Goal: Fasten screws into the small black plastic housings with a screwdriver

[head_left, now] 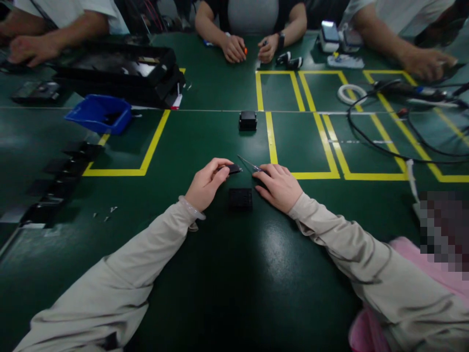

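Head view: by the left hand (pixel 208 184), 1 small black part (pixel 234 169) is pinched just beyond 1 black block (pixel 240 199) on the table (pixel 220 288); by the curled right hand (pixel 279 187), 1 screwdriver (pixel 248 163) is held, its handle mostly covered. The part is likely light, stiff and slightly slippery, best taken by its edges. Its inner end is hidden, and the block's details are dim.

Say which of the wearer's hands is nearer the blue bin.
Left: the left hand is right of the blue bin; the right hand is on the same side, farther away.
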The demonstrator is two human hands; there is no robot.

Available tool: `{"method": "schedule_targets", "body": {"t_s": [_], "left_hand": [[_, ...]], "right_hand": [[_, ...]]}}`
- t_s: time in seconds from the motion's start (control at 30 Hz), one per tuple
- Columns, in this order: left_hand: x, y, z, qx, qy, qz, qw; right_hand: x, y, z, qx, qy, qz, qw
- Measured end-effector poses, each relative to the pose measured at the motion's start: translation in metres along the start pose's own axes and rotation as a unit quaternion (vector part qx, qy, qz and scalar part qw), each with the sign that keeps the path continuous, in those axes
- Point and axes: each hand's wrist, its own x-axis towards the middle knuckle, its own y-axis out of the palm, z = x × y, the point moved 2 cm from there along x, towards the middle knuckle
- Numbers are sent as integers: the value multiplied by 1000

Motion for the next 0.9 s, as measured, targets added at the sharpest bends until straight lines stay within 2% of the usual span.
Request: {"method": "schedule_targets", "body": {"t_s": [0.1, 0.17, 0.27, 0.33, 0.53, 0.63, 0.73, 0.83, 0.9], "left_hand": [[-1, 1, -3, 55, 62, -14, 996], [-2, 3, -4, 80, 95, -17, 992], [-4, 4, -5, 97, 114, -14, 989], [-5, 6, -7, 91, 116, -7, 989], [-12, 15, -17, 68, 103, 30, 992], [-15, 17, -19, 87, 115, 38, 989], [-17, 17, -17, 89, 132, 24, 987], [-17, 17, -16, 88, 160, 15, 983], [-17, 18, -17, 112, 180, 9, 977]], "right_hand": [[0, 0, -1, 27, 3, -4, 1000], [1, -4, -2, 86, 6, -40, 995], [2, -11, 0, 177, -24, -103, 979], [2, -14, 5, 192, -56, -118, 973], [-1, -12, 17, 170, -72, -101, 977], [-1, -14, 19, 221, -34, -87, 971], [2, -15, 18, 343, 59, -56, 936], [4, -13, 18, 484, 111, -8, 868], [6, -13, 18, 538, 124, 14, 834]]}}
